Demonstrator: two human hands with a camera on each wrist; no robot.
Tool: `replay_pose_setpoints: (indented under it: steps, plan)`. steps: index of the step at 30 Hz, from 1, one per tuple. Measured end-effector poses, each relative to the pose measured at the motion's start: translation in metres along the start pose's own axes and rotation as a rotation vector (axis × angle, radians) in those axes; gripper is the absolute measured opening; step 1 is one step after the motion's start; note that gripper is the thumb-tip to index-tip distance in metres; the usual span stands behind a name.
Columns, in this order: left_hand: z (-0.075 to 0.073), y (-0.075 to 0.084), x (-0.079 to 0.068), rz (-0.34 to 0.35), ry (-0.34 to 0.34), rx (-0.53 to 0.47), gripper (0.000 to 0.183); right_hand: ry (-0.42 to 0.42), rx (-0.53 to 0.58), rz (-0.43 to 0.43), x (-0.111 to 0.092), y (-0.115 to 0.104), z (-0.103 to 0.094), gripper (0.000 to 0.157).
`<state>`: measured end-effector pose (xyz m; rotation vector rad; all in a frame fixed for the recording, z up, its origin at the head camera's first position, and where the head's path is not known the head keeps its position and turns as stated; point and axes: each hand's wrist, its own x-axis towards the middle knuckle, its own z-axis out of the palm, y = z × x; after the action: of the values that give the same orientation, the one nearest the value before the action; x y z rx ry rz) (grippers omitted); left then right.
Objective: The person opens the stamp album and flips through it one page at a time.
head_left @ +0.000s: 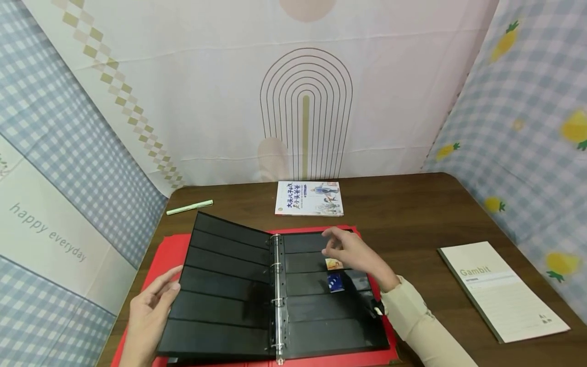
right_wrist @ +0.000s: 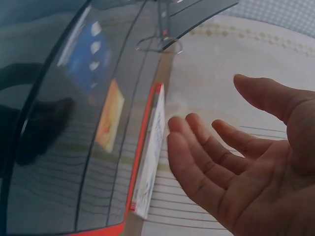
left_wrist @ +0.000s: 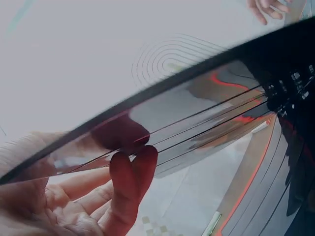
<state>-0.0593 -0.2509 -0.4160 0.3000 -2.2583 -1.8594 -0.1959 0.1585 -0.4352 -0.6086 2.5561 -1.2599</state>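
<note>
A red ring binder lies open on the table, with black pocket pages on metal rings [head_left: 276, 300]. My left hand [head_left: 151, 311] pinches the outer edge of the left black page [head_left: 220, 285], which stands tilted up off the red cover [head_left: 171, 250]. The left wrist view shows the fingertips [left_wrist: 132, 172] at that glossy page. Over the upper part of the right page [head_left: 312, 306] hovers my right hand [head_left: 353, 250], fingers loosely bent and nothing in them. Below it, an orange-yellow stamp [head_left: 334, 264] and a blue stamp [head_left: 335, 283] sit in the page's pockets.
Behind the binder lies a white booklet [head_left: 309, 199] with Chinese lettering. A pale green pen [head_left: 189, 207] is at the back left. To the right lies a notebook [head_left: 502, 290] marked "Gambit". Patterned cloth [head_left: 220, 102] hangs around the wooden table [head_left: 403, 214].
</note>
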Motion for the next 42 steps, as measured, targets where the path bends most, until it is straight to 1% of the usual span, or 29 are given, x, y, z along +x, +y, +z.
replay_pose_setpoints:
  steps: [2, 5, 7, 10, 12, 16, 18, 19, 21, 23, 27, 30, 32, 34, 37, 40, 42]
  plan:
    - [-0.003, -0.002, 0.0, 0.004, -0.015, 0.016, 0.04, 0.012, -0.047, 0.005, 0.0, 0.004, 0.0, 0.043]
    - [-0.006, -0.006, 0.0, -0.001, -0.025, 0.004, 0.04, 0.036, -0.1, 0.02, 0.0, 0.011, 0.0, 0.045]
    - [-0.007, -0.008, 0.001, -0.004, -0.031, 0.031, 0.04, 0.039, -0.126, 0.036, 0.0, 0.015, 0.0, 0.047]
    - [-0.011, -0.013, 0.001, -0.008, -0.043, 0.091, 0.042, 0.02, -0.172, 0.072, 0.0, 0.019, -0.001, 0.053]
    - [-0.013, -0.018, 0.001, 0.002, -0.048, 0.144, 0.042, -0.004, -0.221, 0.099, 0.0, 0.021, -0.001, 0.059]
    - [-0.015, -0.027, 0.003, 0.017, -0.057, 0.218, 0.043, -0.039, -0.323, 0.148, -0.001, 0.027, -0.001, 0.077]
    - [-0.015, -0.031, 0.004, -0.007, -0.069, 0.249, 0.044, -0.059, -0.35, 0.162, -0.001, 0.029, 0.0, 0.084]
    - [-0.015, -0.033, 0.005, -0.032, -0.079, 0.261, 0.045, -0.072, -0.36, 0.166, -0.001, 0.03, 0.0, 0.088]
    - [-0.015, -0.037, 0.006, -0.061, -0.09, 0.292, 0.048, -0.102, -0.367, 0.174, -0.002, 0.03, 0.002, 0.093]
    - [-0.015, -0.041, 0.007, -0.073, -0.104, 0.331, 0.051, -0.131, -0.361, 0.185, -0.002, 0.03, 0.004, 0.096]
    - [-0.012, -0.047, 0.012, -0.075, -0.14, 0.48, 0.058, -0.17, -0.372, 0.205, -0.002, 0.029, 0.007, 0.098]
    - [-0.011, -0.049, 0.015, -0.117, -0.195, 0.586, 0.067, -0.178, -0.391, 0.206, 0.0, 0.03, 0.008, 0.099]
    - [-0.009, -0.051, 0.016, -0.127, -0.222, 0.613, 0.073, -0.175, -0.395, 0.212, 0.001, 0.031, 0.007, 0.1]
    - [-0.006, -0.052, 0.015, -0.131, -0.235, 0.623, 0.079, -0.174, -0.399, 0.219, 0.003, 0.031, 0.005, 0.102]
    - [-0.001, -0.054, 0.011, -0.102, -0.236, 0.648, 0.089, -0.184, -0.4, 0.236, 0.006, 0.032, 0.0, 0.105]
    - [0.006, -0.055, 0.005, -0.11, -0.244, 0.674, 0.095, -0.198, -0.397, 0.25, 0.008, 0.036, -0.003, 0.109]
    - [0.009, -0.055, 0.002, -0.132, -0.261, 0.7, 0.098, -0.205, -0.387, 0.263, 0.009, 0.04, -0.005, 0.113]
